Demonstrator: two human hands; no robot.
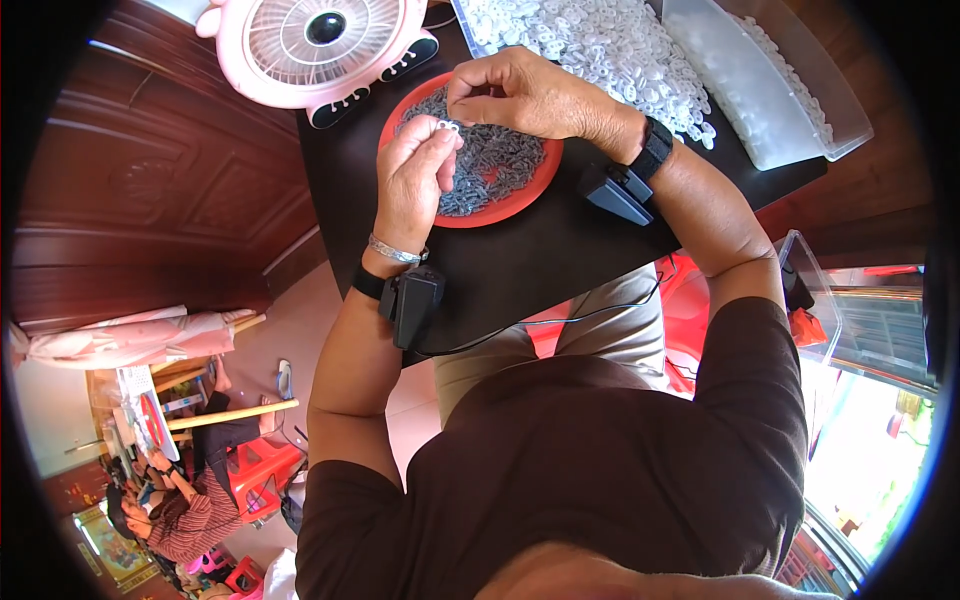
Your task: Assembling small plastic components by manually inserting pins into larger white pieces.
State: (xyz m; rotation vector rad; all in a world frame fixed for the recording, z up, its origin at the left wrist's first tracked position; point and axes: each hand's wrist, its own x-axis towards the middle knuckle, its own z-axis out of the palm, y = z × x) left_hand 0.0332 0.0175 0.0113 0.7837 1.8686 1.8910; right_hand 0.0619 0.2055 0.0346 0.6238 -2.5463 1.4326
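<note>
Over a round red tray [545, 172] of small grey plastic pieces [505, 158], my two hands come close together. Between the thumb and fingers of my left hand [412, 180] a small white plastic piece [449, 127] is pinched. Its shape is partly covered by the fingertips. My right hand [530, 95] reaches in from the right, thumb and fingers bent together just above that piece. Whatever those fingertips hold, if anything, is too small to make out.
Behind the tray, many white plastic pieces [590, 45] fill a clear container and spill onto the dark table [500, 280]. A translucent bin [745, 95] lies at right. A pink fan [325, 50] stands at far left. Another person [195, 515] sits at lower left.
</note>
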